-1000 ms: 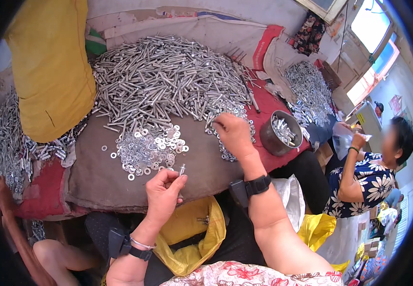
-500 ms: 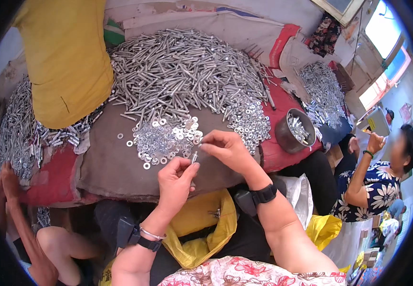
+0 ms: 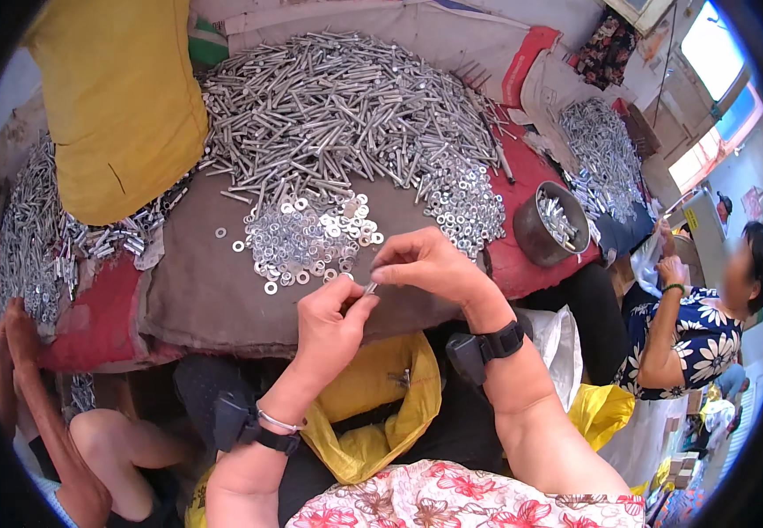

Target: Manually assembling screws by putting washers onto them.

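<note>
My left hand (image 3: 333, 319) pinches a small silver metal bolt (image 3: 370, 288) between thumb and index finger, over the near part of the padded table. Against the bolt's upper end are the closed fingertips of my right hand (image 3: 430, 267); whatever small part they may hold is hidden. Just beyond my hands lies a pile of flat washers (image 3: 298, 242). Smaller rings or nuts (image 3: 462, 207) form another heap to its right. Behind both rises a big mound of metal bolts or rods (image 3: 329, 114).
A dark metal pot (image 3: 531, 233) of short metal parts stands at right. A full yellow sack (image 3: 126, 106) stands at far left. An open yellow bag (image 3: 417, 400) is below my hands. Co-workers sit on both sides, one in a flowered top (image 3: 689, 348).
My hands have come together, the right fingertips now meeting the bolt that the left one holds. The bolt has tilted. At right, the co-worker's raised hand has come down.
</note>
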{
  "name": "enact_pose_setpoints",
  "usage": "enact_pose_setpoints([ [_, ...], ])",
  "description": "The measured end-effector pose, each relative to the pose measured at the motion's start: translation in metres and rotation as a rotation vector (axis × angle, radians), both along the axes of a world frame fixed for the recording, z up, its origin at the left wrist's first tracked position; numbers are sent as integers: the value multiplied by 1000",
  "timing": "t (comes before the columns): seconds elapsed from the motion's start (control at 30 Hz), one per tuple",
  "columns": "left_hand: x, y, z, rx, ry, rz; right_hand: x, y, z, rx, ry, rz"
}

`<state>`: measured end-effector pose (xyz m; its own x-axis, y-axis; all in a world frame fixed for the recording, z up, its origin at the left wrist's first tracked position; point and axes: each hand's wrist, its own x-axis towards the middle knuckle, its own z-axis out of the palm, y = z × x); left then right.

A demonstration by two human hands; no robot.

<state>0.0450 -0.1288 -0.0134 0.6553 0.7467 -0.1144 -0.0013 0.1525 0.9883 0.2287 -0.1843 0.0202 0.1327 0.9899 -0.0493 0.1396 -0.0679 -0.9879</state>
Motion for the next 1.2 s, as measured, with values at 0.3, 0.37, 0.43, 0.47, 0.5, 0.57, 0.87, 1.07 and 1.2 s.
enact_pose_setpoints([
  [0.3,3,-8,0,874,-28,-33,-21,7,-5,18,-401,-202],
  [0.37,1,-20,2,786,-99,-88,-30,8,-5,-22,101,-96],
  [0.43,1,-17,0,609,-128,-34,-36,9,-8,-91,780,223],
  [0.47,-1,-9,2,484,-115,22,-44,4,-7,-6,661,224],
  [0.5,-4,1,7,351,-202,99,-51,0,-5,-19,664,183],
  [0.57,-10,11,21,159,-196,254,-55,-2,-5,-26,669,151],
  [0.87,-12,4,8,192,-77,149,-25,-3,2,127,27,-46],
  [1.07,-14,4,6,917,130,-170,-19,8,-16,232,-743,29],
  [1.2,-21,-6,-12,857,410,-630,10,43,-15,482,-1044,-401],
])
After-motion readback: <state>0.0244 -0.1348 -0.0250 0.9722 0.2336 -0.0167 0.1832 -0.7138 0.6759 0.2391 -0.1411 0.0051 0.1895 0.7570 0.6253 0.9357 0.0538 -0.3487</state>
